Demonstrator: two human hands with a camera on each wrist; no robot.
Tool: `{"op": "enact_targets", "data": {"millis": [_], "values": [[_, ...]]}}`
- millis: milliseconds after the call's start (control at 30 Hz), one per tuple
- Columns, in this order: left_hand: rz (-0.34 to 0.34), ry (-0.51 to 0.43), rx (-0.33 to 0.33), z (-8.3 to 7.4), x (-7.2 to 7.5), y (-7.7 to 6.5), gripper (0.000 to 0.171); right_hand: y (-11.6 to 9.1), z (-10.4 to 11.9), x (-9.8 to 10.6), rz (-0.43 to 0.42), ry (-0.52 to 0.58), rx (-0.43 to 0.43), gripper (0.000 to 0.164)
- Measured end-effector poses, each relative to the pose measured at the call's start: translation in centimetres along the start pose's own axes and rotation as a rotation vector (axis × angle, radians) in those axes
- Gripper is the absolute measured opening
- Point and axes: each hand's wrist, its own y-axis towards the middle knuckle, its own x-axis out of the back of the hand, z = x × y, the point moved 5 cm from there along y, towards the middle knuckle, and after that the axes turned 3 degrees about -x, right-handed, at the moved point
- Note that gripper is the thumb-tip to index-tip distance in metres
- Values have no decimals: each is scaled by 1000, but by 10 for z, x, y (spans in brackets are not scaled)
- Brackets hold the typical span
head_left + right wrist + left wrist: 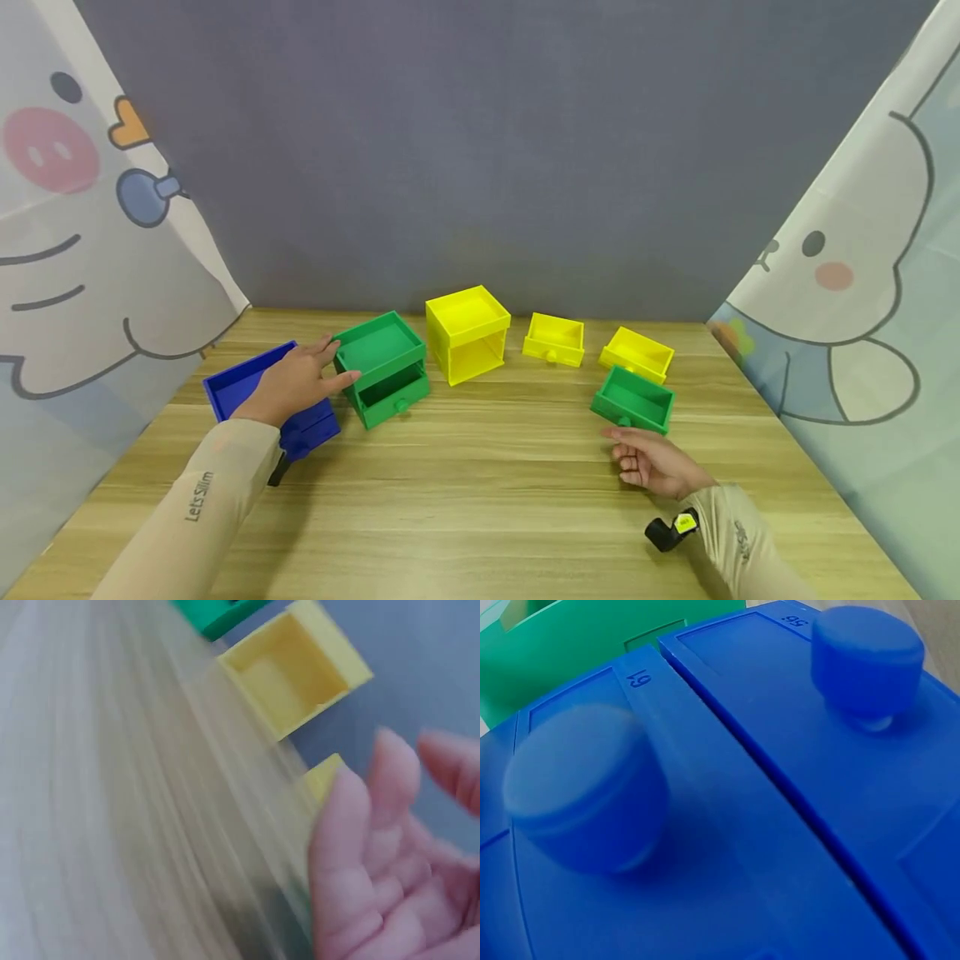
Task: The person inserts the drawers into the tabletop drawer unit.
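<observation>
My left hand (288, 385) reaches over the blue drawer cabinet (321, 423) and touches the left side of the green cabinet (381, 346), thumb toward its front corner and fingers toward the back. The green cabinet has an open upper slot and a drawer with a round knob (402, 407) below. Two blue knobs (589, 787) on the blue drawer fronts fill the left wrist view. My right hand (654, 463), fingers loosely bent and holding nothing, is just in front of a loose green drawer (637, 396). That hand (382, 892) appears blurred in the right wrist view.
A yellow cabinet (468, 315) with a hollow front stands right of the green one. Two loose yellow drawers, a left one (555, 332) and a right one (639, 352), lie farther right. A grey curtain (480, 167) rises behind the wooden table (450, 500).
</observation>
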Motion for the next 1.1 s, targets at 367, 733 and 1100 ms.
{"op": "enact_targets", "data": {"millis": [367,733,1100], "values": [[-9,14,0,1,1,-1,79,-11,-7,6,91,380,-21,41],[1,8,-1,2,-2,-1,79,4,-8,11,-9,530,6,28],[-1,-1,-5,1,-2,1,79,12,-9,14,-392,681,76,28]]}}
